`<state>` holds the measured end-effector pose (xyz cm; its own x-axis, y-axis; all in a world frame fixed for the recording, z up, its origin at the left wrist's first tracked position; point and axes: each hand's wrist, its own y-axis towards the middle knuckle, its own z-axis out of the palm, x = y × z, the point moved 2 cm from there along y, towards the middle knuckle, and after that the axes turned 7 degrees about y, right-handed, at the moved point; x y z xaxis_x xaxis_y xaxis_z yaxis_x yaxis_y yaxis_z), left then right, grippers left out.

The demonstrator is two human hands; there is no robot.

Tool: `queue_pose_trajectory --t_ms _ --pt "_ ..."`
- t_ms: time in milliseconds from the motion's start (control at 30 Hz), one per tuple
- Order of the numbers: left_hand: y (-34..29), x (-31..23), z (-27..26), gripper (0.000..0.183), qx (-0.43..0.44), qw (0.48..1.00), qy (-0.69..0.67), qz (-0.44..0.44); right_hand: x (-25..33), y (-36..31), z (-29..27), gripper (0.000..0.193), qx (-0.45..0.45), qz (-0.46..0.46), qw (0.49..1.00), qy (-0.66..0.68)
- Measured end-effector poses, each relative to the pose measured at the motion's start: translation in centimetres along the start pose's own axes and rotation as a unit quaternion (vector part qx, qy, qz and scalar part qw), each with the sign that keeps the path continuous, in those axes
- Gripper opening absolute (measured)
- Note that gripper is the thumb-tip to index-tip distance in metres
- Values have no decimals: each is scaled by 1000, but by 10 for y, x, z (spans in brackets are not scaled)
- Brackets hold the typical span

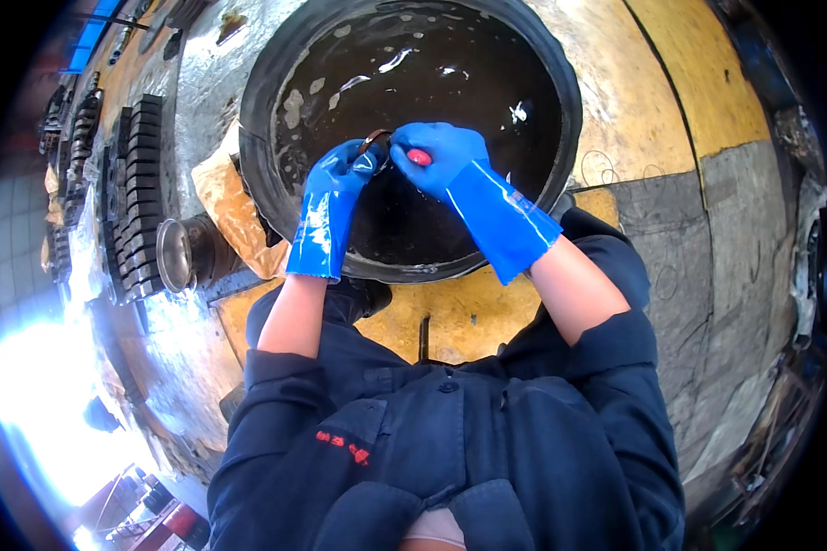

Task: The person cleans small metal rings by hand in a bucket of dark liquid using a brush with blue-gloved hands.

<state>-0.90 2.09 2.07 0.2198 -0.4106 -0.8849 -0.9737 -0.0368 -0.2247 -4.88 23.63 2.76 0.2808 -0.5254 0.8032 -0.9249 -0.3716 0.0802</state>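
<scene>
Both of my hands wear long blue rubber gloves and meet over a big round black tub (256,138). Dark liquid (432,78) with bits of foam fills the tub. Pinched in the fingers of my left hand (333,179) is a dark, wet, curved metal part (374,140) that looks like a ring; much of it is hidden by the gloves. Against it rests my right hand (450,158), closed around a tool with a red handle end (419,157). The tool's working end lies out of sight behind that glove.
Left of the tub lie crumpled brown paper (232,207), a round metal can (176,254) on its side and a row of dark metal blocks (143,188). Yellow boards (616,87) and grey mats (657,248) cover the floor. My knees flank the tub's near side.
</scene>
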Motion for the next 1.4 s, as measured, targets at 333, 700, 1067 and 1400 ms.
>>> queue_pose_trajectory --t_ms 333,700,1067,1400 --pt "-3 -1 -3 43 9 997 -65 -35 -36 3 13 36 57 272 816 506" --pt "-10 -12 1 42 32 989 -128 -73 5 -1 7 40 102 130 984 -71" --pt "-8 -12 -13 41 7 997 -20 -68 -9 -2 -11 41 24 228 973 25" --pt "-8 -7 -11 38 25 997 -46 -64 -13 -3 11 37 -14 129 992 -14"
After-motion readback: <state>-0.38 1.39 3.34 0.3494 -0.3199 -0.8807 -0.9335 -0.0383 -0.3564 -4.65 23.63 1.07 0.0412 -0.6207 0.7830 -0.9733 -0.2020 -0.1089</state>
